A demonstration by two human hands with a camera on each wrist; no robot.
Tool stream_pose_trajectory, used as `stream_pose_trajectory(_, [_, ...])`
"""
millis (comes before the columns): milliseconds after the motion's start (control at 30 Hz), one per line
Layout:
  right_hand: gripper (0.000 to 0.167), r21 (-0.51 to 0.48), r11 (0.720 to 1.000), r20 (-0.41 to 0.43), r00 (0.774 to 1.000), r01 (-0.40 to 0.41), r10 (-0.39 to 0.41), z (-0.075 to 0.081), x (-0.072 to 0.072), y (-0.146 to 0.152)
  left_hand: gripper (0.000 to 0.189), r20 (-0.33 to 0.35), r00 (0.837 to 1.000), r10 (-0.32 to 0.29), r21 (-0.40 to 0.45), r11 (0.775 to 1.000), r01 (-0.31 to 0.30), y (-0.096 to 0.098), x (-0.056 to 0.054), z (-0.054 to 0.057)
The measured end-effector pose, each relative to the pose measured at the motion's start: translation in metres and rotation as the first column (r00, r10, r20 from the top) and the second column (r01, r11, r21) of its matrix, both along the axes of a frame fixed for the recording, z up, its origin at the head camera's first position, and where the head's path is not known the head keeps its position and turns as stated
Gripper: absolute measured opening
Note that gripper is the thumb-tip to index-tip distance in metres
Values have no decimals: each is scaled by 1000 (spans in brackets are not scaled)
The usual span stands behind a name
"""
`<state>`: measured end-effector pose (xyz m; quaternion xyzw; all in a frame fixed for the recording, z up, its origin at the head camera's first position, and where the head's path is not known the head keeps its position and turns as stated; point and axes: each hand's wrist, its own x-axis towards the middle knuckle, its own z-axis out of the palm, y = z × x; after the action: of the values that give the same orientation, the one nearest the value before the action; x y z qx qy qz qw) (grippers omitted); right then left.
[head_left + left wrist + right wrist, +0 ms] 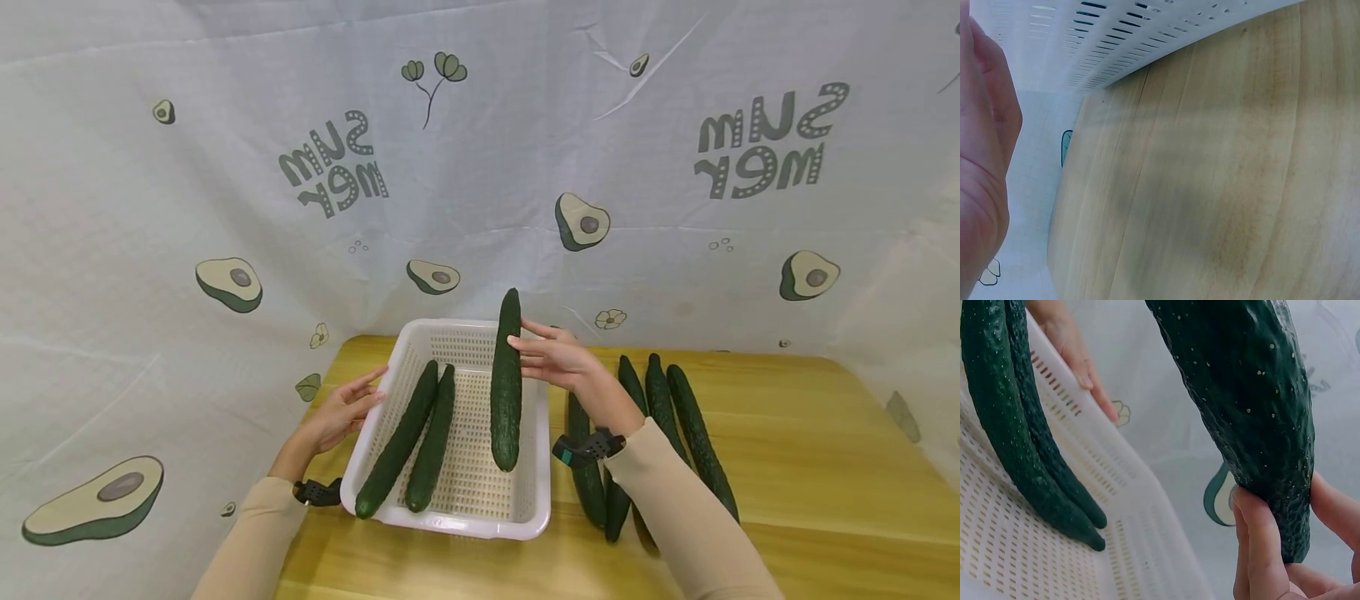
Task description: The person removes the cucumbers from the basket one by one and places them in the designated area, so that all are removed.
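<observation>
My right hand (pixel 558 358) pinches a dark green cucumber (pixel 506 392) between thumb and fingers, near its upper end. That cucumber hangs upright over the right part of a white plastic basket (pixel 444 524). In the right wrist view the bumpy skin of the held cucumber (pixel 1247 394) shows close up. Two more cucumbers (pixel 401 442) lie side by side along the basket's left half, their near ends on its front rim. My left hand (pixel 341 412) rests its fairly straight fingers against the basket's left rim; the left wrist view shows the hand (pixel 985 144) beside the slotted wall.
Several cucumbers (pixel 701 437) lie on the wooden table (pixel 810 467) right of the basket, partly hidden under my right forearm. A pale cloth (pixel 487 167) with avocado prints hangs behind the table and along its sides.
</observation>
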<state>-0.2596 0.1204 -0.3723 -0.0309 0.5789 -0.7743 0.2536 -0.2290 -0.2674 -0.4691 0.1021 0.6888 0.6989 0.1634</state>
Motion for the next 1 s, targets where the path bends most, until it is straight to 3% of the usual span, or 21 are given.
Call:
stream_pose_trajectory(467, [71, 30, 999, -21, 1000, -16, 17, -4, 8, 33, 61, -3, 1000, -8, 17, 1000, 8, 1, 2, 2])
stream_pose_trajectory(1000, [76, 161, 987, -54, 999, 7, 2, -9, 19, 76, 60, -25, 999, -34, 38, 999, 35, -2, -2, -2])
